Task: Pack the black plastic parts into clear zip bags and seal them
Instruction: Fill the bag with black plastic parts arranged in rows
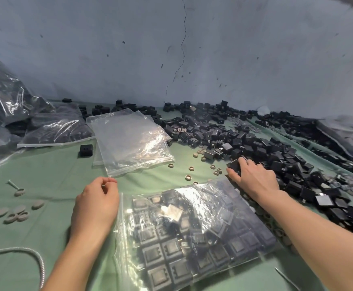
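A clear zip bag [194,234] filled with rows of black plastic parts lies flat in front of me on the green cloth. My left hand [96,203] hovers at the bag's left edge, fingers curled, holding nothing that I can see. My right hand [253,179] reaches past the bag's far right corner and grips a black part [233,165] at the near edge of the big loose pile of black parts [255,143]. A stack of empty clear zip bags [129,141] lies beyond my left hand.
Filled bags [56,129] are heaped at the far left. A single black part [86,150] sits near them. Small beige rings [190,172] dot the cloth; grey oval caps [18,211] and a flexible metal hose [32,257] lie at the left. A cracked wall rises behind.
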Demonstrator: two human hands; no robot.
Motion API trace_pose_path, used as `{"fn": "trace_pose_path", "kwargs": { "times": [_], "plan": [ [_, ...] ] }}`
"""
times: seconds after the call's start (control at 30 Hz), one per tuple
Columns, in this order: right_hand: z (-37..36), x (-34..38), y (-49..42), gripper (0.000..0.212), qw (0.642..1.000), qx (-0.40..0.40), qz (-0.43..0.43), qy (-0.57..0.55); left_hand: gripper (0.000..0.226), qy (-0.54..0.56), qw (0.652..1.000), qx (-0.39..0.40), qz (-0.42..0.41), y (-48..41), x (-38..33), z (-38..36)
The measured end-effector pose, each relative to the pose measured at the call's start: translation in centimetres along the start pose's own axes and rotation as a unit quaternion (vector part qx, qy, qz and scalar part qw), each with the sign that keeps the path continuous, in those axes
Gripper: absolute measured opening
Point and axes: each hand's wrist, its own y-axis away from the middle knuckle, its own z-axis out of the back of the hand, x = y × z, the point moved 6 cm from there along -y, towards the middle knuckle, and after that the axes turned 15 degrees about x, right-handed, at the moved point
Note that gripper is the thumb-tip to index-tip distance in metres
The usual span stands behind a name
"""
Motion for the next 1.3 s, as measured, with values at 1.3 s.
{"fn": "trace_pose_path", "kwargs": {
  "times": [1.3],
  "plan": [
    [3.3,-9.1,10.7,0.057,0.963,-0.069,-0.193,-0.176,0.021,0.102,0.994,-0.001,-0.039,6.2,0.5,2.9]
  ]
}}
